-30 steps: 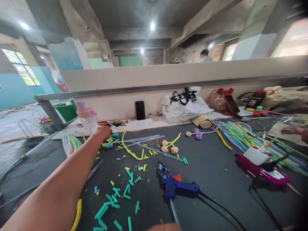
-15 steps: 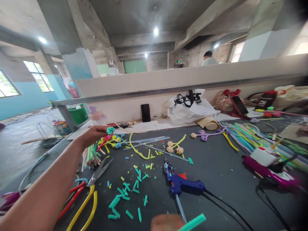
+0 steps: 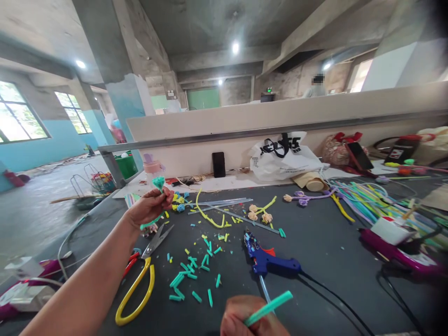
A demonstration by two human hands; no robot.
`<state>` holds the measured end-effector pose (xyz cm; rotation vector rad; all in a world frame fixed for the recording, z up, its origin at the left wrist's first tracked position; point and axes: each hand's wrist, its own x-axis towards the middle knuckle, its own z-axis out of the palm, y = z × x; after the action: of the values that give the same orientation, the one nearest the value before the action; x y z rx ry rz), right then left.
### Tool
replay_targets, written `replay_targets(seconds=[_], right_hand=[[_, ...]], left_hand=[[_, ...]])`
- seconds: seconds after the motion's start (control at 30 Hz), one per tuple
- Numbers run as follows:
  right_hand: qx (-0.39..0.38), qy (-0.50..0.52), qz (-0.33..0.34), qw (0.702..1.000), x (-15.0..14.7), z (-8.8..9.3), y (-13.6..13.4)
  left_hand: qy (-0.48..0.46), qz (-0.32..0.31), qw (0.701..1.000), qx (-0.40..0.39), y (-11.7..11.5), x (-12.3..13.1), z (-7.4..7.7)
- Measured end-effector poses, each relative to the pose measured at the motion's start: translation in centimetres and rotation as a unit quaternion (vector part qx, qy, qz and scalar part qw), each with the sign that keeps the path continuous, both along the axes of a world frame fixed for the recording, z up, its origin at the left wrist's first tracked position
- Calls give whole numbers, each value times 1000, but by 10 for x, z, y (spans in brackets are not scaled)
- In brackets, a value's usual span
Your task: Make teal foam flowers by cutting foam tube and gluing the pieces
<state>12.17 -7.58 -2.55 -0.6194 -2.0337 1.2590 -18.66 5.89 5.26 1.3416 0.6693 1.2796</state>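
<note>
My left hand (image 3: 152,207) is closed around a teal chenille flower (image 3: 158,182), its bloom upright above the fingers and its stem sticking out below the palm. At the bottom edge, my right hand (image 3: 245,316) is closed on a teal chenille stem piece (image 3: 271,307) that points up and right. Past that hand lies a blue hot glue gun (image 3: 276,265) on its side, a clear glue stick (image 3: 263,287) in its back end. Open-bladed scissors (image 3: 149,268) with a yellow handle rest beside my left forearm. Several cut teal pieces (image 3: 178,280) are scattered between the hands.
Peach flowers (image 3: 261,213), a purple flower stem (image 3: 308,197) and long chenille stems (image 3: 371,200) lie farther back. A black phone (image 3: 219,164) leans on the partition near a white bag (image 3: 278,158). A purple power strip (image 3: 402,254) and cords occupy the right. A person (image 3: 317,86) is beyond the partition.
My left hand has turned, so the teal flower stands upright and its stem shows. My right hand has come further into view with its teal piece. The view has shifted slightly left.
</note>
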Motion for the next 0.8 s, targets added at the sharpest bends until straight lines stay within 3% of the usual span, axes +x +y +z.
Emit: replay_targets(seconds=[0.33, 0.8], right_hand=[[33, 19, 2, 999, -1, 3, -1], [45, 9, 7, 999, -1, -7, -2]], left_hand=[[-53, 22, 996, -66, 13, -2, -14], [-55, 134, 984, -106, 23, 1, -26]])
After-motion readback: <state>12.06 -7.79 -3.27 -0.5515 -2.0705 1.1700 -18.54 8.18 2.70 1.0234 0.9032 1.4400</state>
